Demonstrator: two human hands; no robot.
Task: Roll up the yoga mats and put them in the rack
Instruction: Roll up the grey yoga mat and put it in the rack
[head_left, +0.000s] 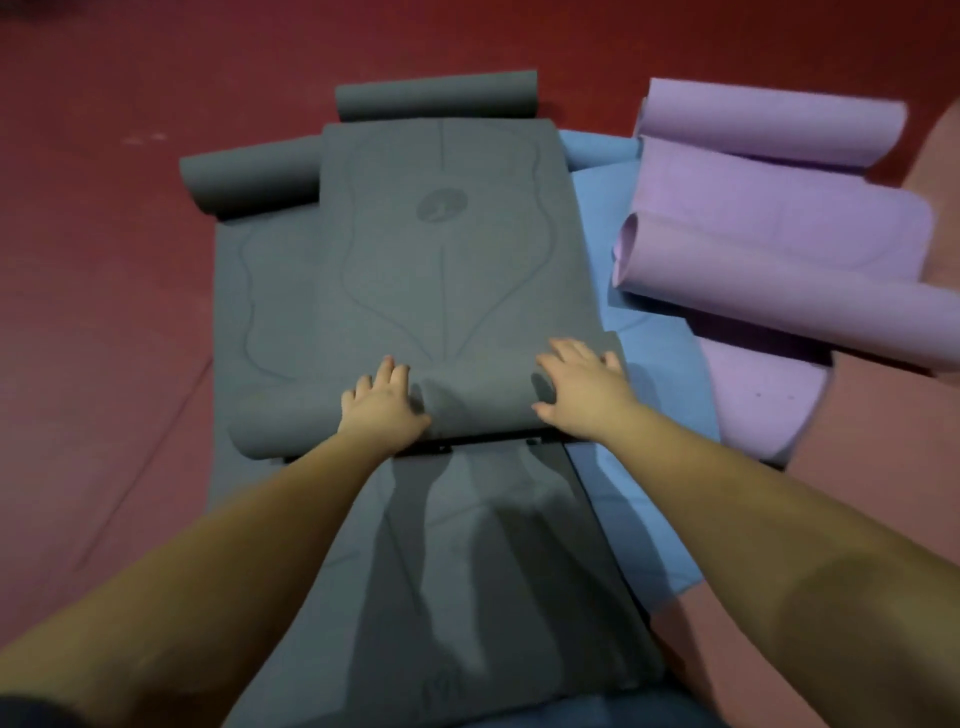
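Grey foam under both palms: top grey mat lying flat on the stack in the middle of the red floor, its near end curled into a young roll. Left hand pressing down on the roll's left part, fingers spread and near straight, gripping nothing. Right hand doing the same toward the right end, fingertips draped over the far side of the roll. Blue mat peeking out underneath on the right, lilac mats loosely curled just beyond. No rack in view.

To roll well from here, probably: keep even pressure from both sides, push away toward the far end, tuck tight so the core stays small. Watch the side edges, since uneven pushing would likely cone the roll. Mind the lower grey mat dragging along.
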